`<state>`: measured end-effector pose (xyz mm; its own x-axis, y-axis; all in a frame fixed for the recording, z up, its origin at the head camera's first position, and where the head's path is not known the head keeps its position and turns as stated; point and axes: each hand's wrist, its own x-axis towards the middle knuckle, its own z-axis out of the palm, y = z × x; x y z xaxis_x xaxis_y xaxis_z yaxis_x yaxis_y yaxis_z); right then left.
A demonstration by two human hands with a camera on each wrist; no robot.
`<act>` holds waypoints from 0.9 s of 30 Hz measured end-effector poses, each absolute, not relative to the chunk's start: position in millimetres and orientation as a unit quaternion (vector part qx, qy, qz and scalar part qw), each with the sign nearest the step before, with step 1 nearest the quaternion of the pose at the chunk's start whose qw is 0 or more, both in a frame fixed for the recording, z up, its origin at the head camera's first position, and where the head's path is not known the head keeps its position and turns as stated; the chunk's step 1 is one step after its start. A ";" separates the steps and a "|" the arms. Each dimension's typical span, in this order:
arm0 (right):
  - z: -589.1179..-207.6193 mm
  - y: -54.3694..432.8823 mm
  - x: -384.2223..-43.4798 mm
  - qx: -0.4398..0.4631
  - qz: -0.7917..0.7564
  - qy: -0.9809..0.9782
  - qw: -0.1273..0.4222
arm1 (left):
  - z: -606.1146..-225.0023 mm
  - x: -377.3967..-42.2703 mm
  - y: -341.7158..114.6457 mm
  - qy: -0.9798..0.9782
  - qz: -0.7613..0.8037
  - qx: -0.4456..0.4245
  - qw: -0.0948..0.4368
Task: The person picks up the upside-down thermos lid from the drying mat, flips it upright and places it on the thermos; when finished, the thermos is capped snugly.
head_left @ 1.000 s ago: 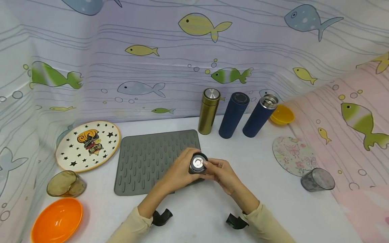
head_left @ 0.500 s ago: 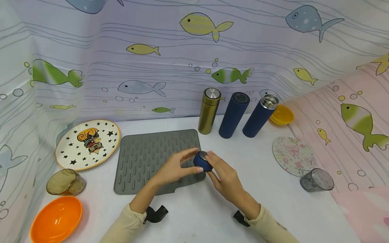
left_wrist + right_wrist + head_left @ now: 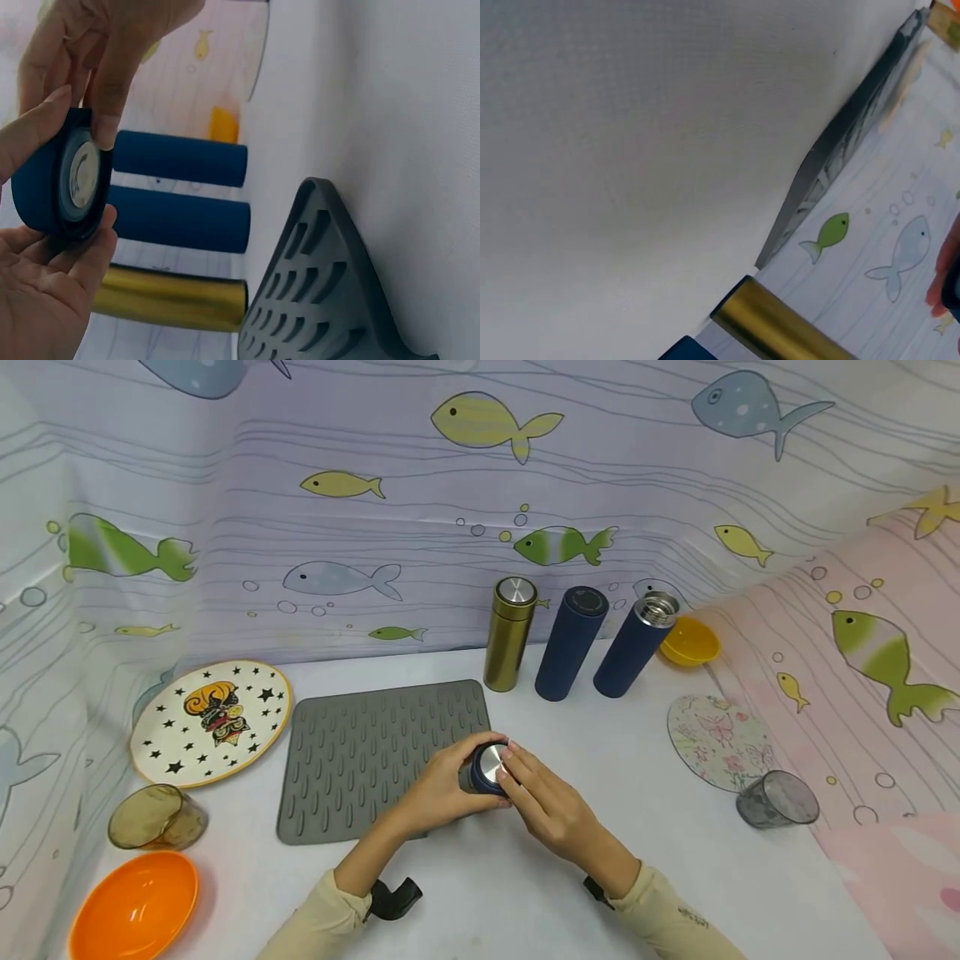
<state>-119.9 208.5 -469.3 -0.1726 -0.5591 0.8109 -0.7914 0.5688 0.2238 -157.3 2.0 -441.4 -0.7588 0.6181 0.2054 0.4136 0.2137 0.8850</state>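
A dark blue bottle lid with a silver disc on top is held between both hands, above the right edge of the grey mat. My left hand curls round its side, thumb and fingers on opposite sides. My right hand lays its fingertips on the silver top. In the left wrist view, the lid's underside shows a pale round centre, and the right thumb presses its edge. Behind stands a blue bottle with an uncovered metal mouth. In the right wrist view, only a sliver of a hand shows at the right edge.
A capped blue bottle and a gold bottle stand at the back. The grey ridged mat lies left of centre. Further out are a patterned plate, amber glass, orange bowl, yellow bowl, floral disc and grey glass.
The lid has been turned over: its underside faced up a second ago, its side showed mid-turn, and the silver top faces up now. The bottles have stayed in place.
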 end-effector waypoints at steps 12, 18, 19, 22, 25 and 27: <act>-460.1 257.3 -149.7 0.258 0.242 -0.772 0.528 | -422.9 -170.6 10.9 0.770 0.543 0.332 0.041; -442.8 325.7 -205.5 -0.114 0.427 -0.784 0.435 | -389.7 -187.2 21.2 0.754 0.560 0.343 0.018; -441.8 335.1 -215.8 -0.152 0.451 -0.784 0.398 | -384.7 -190.0 24.0 0.753 0.561 0.343 0.017; -443.1 356.8 -241.7 -0.201 0.512 -0.783 0.290 | -371.3 -197.1 32.9 0.753 0.561 0.343 0.019; -447.6 367.8 -254.8 -0.204 0.559 -0.774 0.218 | -361.6 -201.5 41.2 0.749 0.565 0.345 0.024; -449.6 369.1 -253.4 -0.202 0.572 -0.768 0.206 | -357.3 -201.7 44.5 0.746 0.568 0.347 0.026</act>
<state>-253.4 369.1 -449.6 -0.8334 0.5460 0.0860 0.0734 0.2635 -0.9619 -201.7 44.5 -357.3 -0.7579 0.5470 0.3555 0.4877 0.1131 0.8656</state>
